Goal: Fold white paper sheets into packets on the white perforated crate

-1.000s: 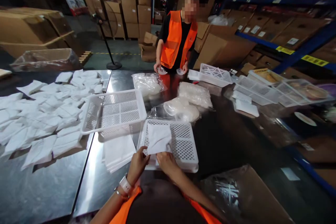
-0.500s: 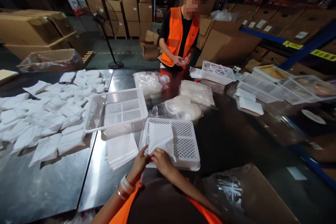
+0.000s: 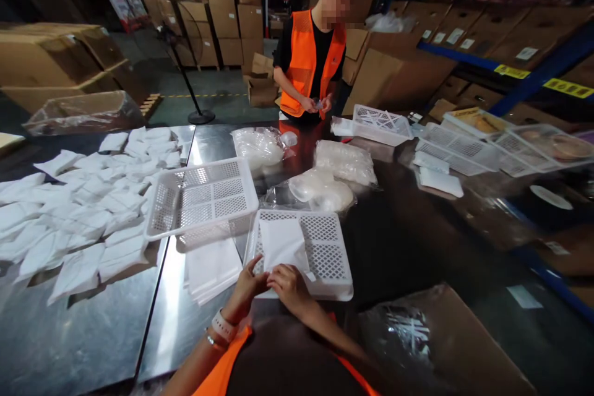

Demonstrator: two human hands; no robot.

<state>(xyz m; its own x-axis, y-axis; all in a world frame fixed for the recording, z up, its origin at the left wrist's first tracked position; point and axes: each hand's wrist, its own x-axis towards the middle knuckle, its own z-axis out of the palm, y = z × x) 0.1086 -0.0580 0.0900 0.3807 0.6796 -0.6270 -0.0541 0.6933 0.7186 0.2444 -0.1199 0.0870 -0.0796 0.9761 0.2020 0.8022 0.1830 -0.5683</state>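
Observation:
A filled white plastic mailing bag (image 3: pixel 283 242) lies on an upturned white mesh basket (image 3: pixel 327 247) right in front of me. Both hands meet at the bag's near edge. My left hand (image 3: pixel 250 286), with a white watch on its wrist, has its thumb raised and its fingers curled in against the edge. The fingers of my right hand (image 3: pixel 290 286) are bent and pressed together on that same edge, hiding part of it. A small white tab pokes out to the right of that hand. Left of the basket lies a stack of flat white bags (image 3: pixel 211 266).
Many filled white bags (image 3: pixel 93 210) cover the table's left side. An open mesh basket (image 3: pixel 204 198) sits beside them. Clear plastic packs (image 3: pixel 346 164) lie beyond. A co-worker in an orange vest (image 3: pixel 304 62) stands across the table. An open carton (image 3: pixel 464 334) is at lower right.
My hands stay at the bag's near edge, with the left thumb a little higher. A small white tab now shows beside my right hand. The view has shifted slightly.

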